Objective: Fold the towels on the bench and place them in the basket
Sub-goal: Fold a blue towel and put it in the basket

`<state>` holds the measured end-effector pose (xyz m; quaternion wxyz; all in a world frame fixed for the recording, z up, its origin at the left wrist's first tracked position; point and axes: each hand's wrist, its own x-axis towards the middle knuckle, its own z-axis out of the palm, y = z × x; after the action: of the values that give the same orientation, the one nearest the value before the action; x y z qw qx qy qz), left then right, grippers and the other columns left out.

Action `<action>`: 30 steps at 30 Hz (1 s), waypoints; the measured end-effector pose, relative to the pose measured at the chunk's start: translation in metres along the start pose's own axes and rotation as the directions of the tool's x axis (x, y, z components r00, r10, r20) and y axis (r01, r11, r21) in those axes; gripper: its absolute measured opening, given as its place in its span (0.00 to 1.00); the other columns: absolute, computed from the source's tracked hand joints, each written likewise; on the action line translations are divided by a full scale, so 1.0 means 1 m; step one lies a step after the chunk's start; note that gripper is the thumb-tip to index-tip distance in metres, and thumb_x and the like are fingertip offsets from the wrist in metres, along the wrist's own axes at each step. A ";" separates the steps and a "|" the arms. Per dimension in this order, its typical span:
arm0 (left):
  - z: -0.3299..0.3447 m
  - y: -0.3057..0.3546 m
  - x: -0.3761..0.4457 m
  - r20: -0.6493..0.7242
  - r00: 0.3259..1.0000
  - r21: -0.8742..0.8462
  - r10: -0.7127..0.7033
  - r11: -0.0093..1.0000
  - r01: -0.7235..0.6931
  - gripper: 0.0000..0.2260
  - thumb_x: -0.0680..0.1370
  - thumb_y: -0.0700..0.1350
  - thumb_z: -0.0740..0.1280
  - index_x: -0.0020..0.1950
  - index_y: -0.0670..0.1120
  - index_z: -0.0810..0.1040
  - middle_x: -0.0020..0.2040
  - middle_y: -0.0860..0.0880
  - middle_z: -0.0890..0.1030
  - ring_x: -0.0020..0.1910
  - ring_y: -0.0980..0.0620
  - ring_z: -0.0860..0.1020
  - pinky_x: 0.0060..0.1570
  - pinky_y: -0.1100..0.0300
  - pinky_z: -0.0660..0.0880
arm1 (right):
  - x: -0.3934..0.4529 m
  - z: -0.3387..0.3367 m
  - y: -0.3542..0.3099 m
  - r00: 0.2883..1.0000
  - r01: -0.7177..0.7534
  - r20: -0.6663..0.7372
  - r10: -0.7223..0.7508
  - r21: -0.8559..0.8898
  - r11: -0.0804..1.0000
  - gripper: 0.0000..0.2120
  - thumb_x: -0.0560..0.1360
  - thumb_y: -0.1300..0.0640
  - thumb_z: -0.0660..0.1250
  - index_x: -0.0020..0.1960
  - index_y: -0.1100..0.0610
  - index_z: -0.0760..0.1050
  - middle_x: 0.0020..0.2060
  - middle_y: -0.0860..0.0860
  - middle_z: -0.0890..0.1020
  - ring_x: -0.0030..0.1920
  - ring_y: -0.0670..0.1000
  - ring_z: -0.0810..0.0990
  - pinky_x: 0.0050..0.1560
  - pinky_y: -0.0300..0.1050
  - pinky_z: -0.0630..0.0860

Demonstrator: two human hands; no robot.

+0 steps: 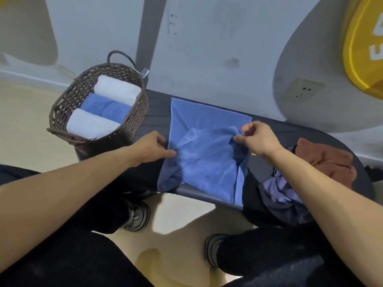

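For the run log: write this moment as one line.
stage: folding | both hands pinch blue towel on bench | basket: three rolled towels | brown, lilac cloths wait

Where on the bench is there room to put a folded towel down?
Only a bare dark strip of bench between the wicker basket and the blue towel. The right end is crowded with a brown towel and a lavender towel. The basket already holds three folded towels.

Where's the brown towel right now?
In the head view, the brown towel lies crumpled at the right end of the bench, beside a lilac towel, just past the right hand.
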<state>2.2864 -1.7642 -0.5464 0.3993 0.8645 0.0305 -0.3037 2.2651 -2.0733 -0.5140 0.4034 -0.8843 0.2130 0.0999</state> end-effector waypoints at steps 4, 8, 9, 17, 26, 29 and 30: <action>0.017 -0.023 -0.012 0.086 0.978 0.238 -0.189 0.957 0.164 0.20 0.67 0.58 0.76 0.42 0.42 0.82 0.38 0.44 0.84 0.35 0.48 0.81 0.39 0.54 0.81 | -0.001 0.012 0.018 0.989 -0.072 0.085 0.120 -0.434 0.898 0.33 0.70 0.50 0.76 0.69 0.58 0.65 0.64 0.58 0.70 0.58 0.59 0.74 0.50 0.49 0.74; 0.037 -0.033 -0.036 0.101 0.988 0.410 -0.121 0.909 0.069 0.18 0.63 0.55 0.77 0.26 0.43 0.77 0.21 0.53 0.74 0.22 0.55 0.70 0.25 0.63 0.67 | -0.002 0.026 0.015 0.992 -0.027 0.089 0.090 -0.551 0.834 0.26 0.70 0.51 0.74 0.64 0.58 0.70 0.61 0.59 0.72 0.59 0.62 0.74 0.58 0.57 0.76; 0.043 -0.036 -0.039 0.087 0.993 0.384 -0.085 0.922 0.045 0.16 0.63 0.51 0.78 0.27 0.42 0.76 0.23 0.52 0.75 0.24 0.53 0.70 0.26 0.61 0.67 | -0.001 0.030 0.011 0.995 0.001 0.081 0.051 -0.541 0.841 0.25 0.71 0.52 0.73 0.64 0.57 0.70 0.61 0.59 0.72 0.60 0.62 0.74 0.59 0.58 0.75; 0.022 -0.052 -0.032 0.042 0.999 0.237 -0.002 0.971 -0.008 0.04 0.66 0.44 0.74 0.36 0.46 0.82 0.32 0.49 0.82 0.28 0.56 0.76 0.34 0.61 0.74 | 0.013 0.059 -0.029 0.931 0.364 0.128 -0.340 -0.357 0.860 0.09 0.72 0.59 0.69 0.53 0.57 0.77 0.50 0.52 0.81 0.51 0.55 0.79 0.52 0.50 0.76; -0.001 -0.083 -0.046 0.145 0.980 0.526 0.135 0.829 -0.192 0.07 0.67 0.46 0.69 0.33 0.44 0.75 0.29 0.48 0.77 0.27 0.55 0.70 0.29 0.61 0.68 | 0.037 0.118 -0.034 0.880 0.424 0.335 -0.337 -0.235 0.874 0.18 0.70 0.56 0.76 0.58 0.54 0.78 0.55 0.51 0.79 0.57 0.52 0.76 0.61 0.43 0.72; -0.004 -0.091 -0.045 0.185 0.968 0.515 0.169 0.822 -0.242 0.10 0.69 0.49 0.70 0.35 0.44 0.75 0.31 0.49 0.76 0.30 0.53 0.72 0.32 0.58 0.70 | 0.043 0.127 -0.036 0.873 0.445 0.359 -0.330 -0.311 0.840 0.26 0.70 0.52 0.76 0.66 0.51 0.74 0.54 0.51 0.74 0.61 0.54 0.71 0.60 0.42 0.69; -0.005 -0.094 -0.044 0.188 0.967 0.506 0.170 0.828 -0.244 0.10 0.70 0.50 0.70 0.35 0.44 0.76 0.32 0.49 0.77 0.31 0.52 0.73 0.33 0.58 0.71 | 0.045 0.128 -0.038 0.875 0.431 0.368 -0.315 -0.297 0.852 0.29 0.70 0.51 0.77 0.68 0.50 0.72 0.53 0.51 0.74 0.60 0.54 0.71 0.60 0.44 0.70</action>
<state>2.2254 -1.6888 -0.5828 0.1797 0.9161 -0.1745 -0.3130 2.3223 -1.9674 -0.5878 0.2690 -0.9422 -0.0525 0.1926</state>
